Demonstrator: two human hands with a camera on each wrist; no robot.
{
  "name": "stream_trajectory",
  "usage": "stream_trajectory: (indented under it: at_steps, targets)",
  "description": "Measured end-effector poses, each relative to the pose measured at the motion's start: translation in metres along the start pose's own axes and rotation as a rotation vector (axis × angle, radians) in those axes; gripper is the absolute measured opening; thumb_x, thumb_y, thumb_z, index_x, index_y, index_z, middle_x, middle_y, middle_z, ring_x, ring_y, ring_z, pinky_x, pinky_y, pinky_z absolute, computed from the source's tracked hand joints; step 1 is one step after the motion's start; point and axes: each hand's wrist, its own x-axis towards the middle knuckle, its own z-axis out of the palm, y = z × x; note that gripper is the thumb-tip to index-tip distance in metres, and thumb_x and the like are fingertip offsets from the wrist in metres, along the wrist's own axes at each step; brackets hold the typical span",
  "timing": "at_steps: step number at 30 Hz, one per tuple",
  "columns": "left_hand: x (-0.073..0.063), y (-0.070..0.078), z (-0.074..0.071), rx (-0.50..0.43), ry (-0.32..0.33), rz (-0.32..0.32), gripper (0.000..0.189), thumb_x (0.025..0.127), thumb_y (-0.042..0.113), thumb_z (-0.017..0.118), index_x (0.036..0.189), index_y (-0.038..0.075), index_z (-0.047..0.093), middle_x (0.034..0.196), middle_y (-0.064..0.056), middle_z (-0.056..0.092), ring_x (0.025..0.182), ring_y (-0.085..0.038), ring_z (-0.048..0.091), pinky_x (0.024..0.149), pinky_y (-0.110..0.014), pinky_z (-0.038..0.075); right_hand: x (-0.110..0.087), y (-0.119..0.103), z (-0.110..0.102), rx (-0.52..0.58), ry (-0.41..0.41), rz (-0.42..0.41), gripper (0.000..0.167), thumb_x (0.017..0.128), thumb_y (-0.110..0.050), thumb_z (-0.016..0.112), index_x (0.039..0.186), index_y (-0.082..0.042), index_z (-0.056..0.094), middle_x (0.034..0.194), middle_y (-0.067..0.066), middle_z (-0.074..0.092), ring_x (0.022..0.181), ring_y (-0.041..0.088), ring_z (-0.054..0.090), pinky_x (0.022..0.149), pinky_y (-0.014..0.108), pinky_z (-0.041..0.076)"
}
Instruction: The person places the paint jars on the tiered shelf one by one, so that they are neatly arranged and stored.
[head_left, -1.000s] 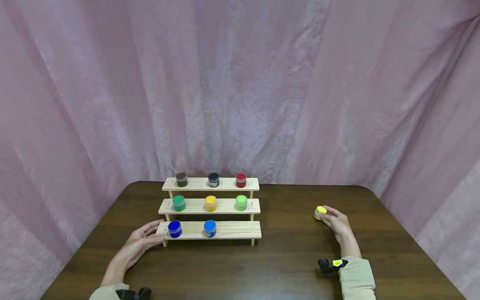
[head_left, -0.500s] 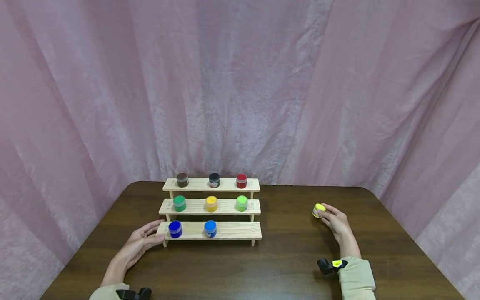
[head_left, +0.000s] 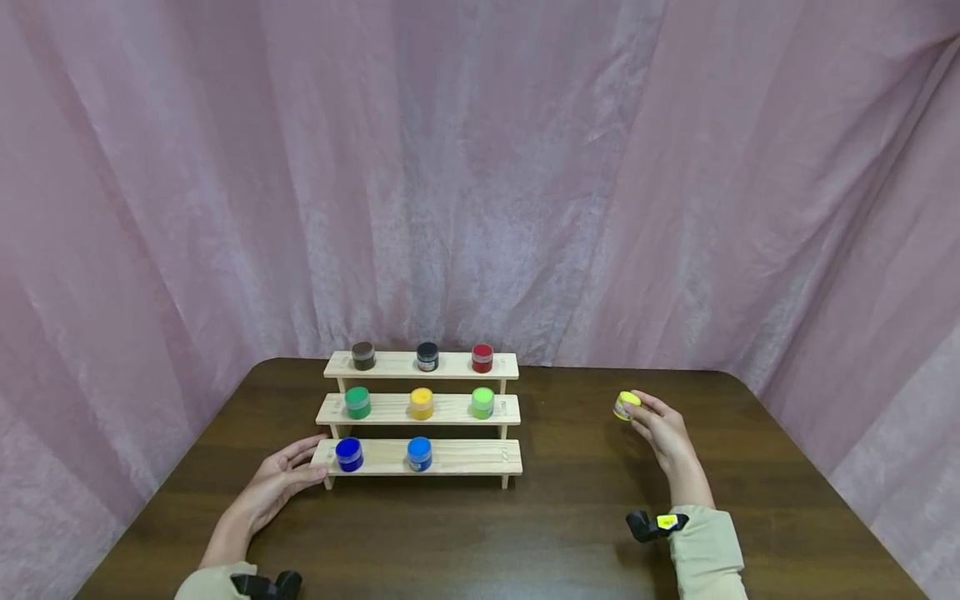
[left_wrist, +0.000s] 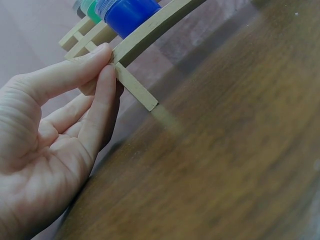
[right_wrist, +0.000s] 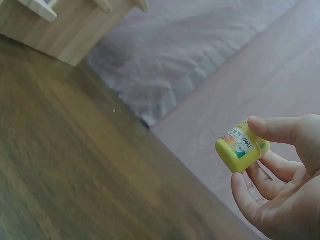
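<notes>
My right hand [head_left: 667,435] pinches a small yellow paint jar [right_wrist: 239,148] between thumb and fingers, raised over the right side of the table. A label faces the right wrist camera. At the left end of a three-tier wooden rack [head_left: 468,458], my left hand [head_left: 273,487] pinches the lowest shelf's corner with thumb and fingertips [left_wrist: 104,52]. On that shelf stand a dark blue jar [head_left: 349,455] and a lighter blue jar [head_left: 420,454]. Green [head_left: 357,403], orange-yellow [head_left: 422,404] and light green [head_left: 482,403] jars occupy the middle shelf.
Along the top shelf are a brown jar [head_left: 363,356], a black jar [head_left: 427,357] and a red jar [head_left: 482,358]. The brown wooden table [head_left: 480,542] ends in front of a pink curtain [head_left: 480,183].
The right hand has lifted the yellow paint jar and carried it a little left and away from me. The left hand keeps its hold on the rack.
</notes>
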Motion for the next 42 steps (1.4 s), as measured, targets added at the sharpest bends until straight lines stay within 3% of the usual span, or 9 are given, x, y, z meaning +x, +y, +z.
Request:
stream_trajectory:
  at_steps: [10,22,32,42]
  targets:
    - [0.001,0.0,-0.001,0.006,-0.005,-0.012,0.078,0.091,0.007,0.066,0.152,-0.005,0.02,0.122,0.012,0.051,0.101,-0.003,0.064,0.091,-0.02,0.055,-0.007,-0.019,0.021,0.027,-0.052,-0.057,0.063,0.096,-0.015,0.061,0.149,0.002,0.031,0.1,-0.02,0.056,0.094,-0.009,0.056,0.092,0.01,0.048]
    - [0.0,0.002,-0.002,0.024,0.004,-0.018,0.079,0.091,0.009,0.066,0.152,-0.006,0.019,0.132,-0.001,0.047,0.102,-0.002,0.063,0.091,-0.02,0.054,-0.017,-0.031,0.067,-0.021,-0.185,-0.121,0.057,0.095,-0.011,0.06,0.144,0.006,0.037,0.105,-0.011,0.057,0.095,-0.002,0.059,0.091,0.016,0.052]
    - [0.001,0.002,-0.001,0.009,0.006,-0.007,0.076,0.091,0.008,0.066,0.152,-0.005,0.022,0.124,0.009,0.05,0.101,-0.002,0.064,0.091,-0.02,0.055,-0.019,-0.034,0.099,-0.119,-0.282,-0.158,0.053,0.094,-0.013,0.062,0.141,0.005,0.044,0.114,0.0,0.058,0.098,0.004,0.059,0.093,0.021,0.053]
    - [0.0,0.001,-0.001,0.008,0.003,-0.007,0.075,0.09,0.007,0.066,0.151,-0.005,0.024,0.121,0.011,0.051,0.101,-0.002,0.064,0.091,-0.02,0.055,-0.029,-0.029,0.128,-0.1,-0.341,-0.207,0.05,0.09,-0.006,0.063,0.136,0.01,0.047,0.11,0.003,0.062,0.094,0.002,0.061,0.089,0.02,0.054]
